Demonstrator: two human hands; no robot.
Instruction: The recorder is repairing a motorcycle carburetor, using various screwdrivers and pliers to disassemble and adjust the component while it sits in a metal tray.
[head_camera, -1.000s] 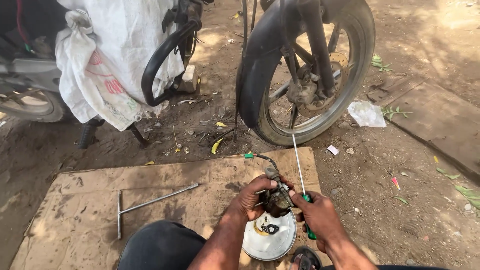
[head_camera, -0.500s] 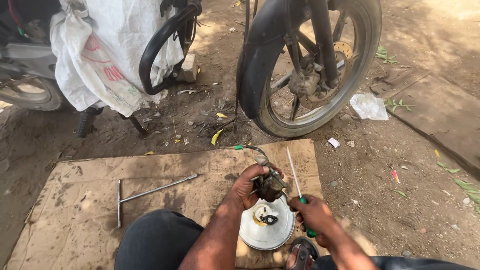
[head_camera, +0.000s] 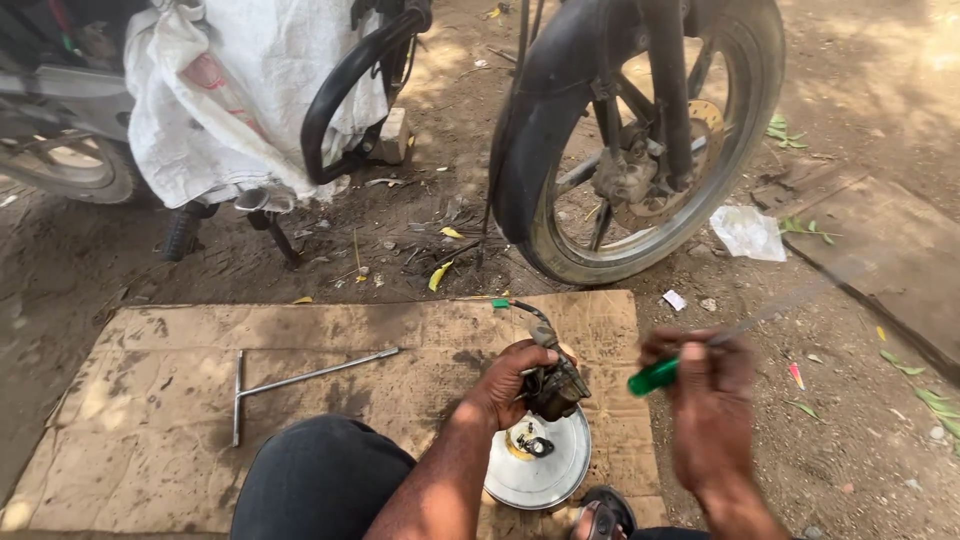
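Cardboard sheet (head_camera: 180, 400) on dirt ground, seen from above. Left hand (head_camera: 510, 385) grips a dark carburetor (head_camera: 553, 385) above a round metal dish (head_camera: 545, 470) near the sheet's right edge. Right hand (head_camera: 705, 400), blurred, closes around a green-handled screwdriver (head_camera: 655, 377) just beyond that edge. T-handle wrench (head_camera: 290, 383) lies mid-sheet; motorcycle wheel (head_camera: 640, 150) stands behind.

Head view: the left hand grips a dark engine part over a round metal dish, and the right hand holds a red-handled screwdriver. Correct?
Not quite. In the head view the screwdriver in the right hand has a green handle, not red. The rest stands: the left hand grips the dark engine part over the round metal dish.
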